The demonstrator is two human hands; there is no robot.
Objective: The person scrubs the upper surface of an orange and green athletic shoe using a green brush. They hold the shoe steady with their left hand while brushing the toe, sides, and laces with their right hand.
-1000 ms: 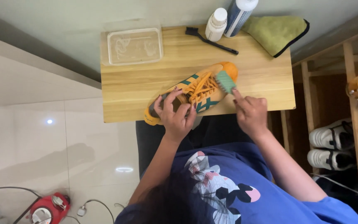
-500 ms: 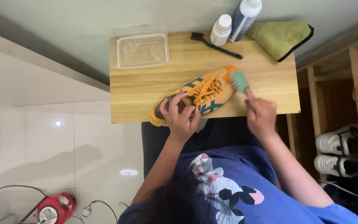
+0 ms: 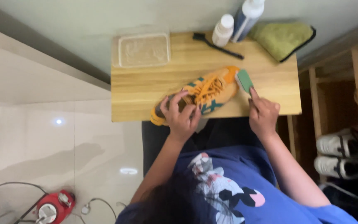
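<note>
An orange sneaker (image 3: 206, 92) with orange laces and teal stripes lies on a small wooden table (image 3: 146, 89). My left hand (image 3: 182, 115) grips the shoe's heel end and holds it down. My right hand (image 3: 263, 115) holds a green brush (image 3: 244, 80) against the toe of the shoe.
At the table's back stand a clear plastic tub (image 3: 143, 50), a black brush (image 3: 217, 45), a small white bottle (image 3: 222, 30), a taller bottle (image 3: 247, 15) and a folded green cloth (image 3: 283, 38). A wooden shoe rack with white shoes (image 3: 339, 143) is on the right. A red appliance (image 3: 54, 206) sits on the tiled floor.
The green brush has slid off the top of the toe to the shoe's right side. My left hand keeps its hold on the heel; the view has shifted slightly.
</note>
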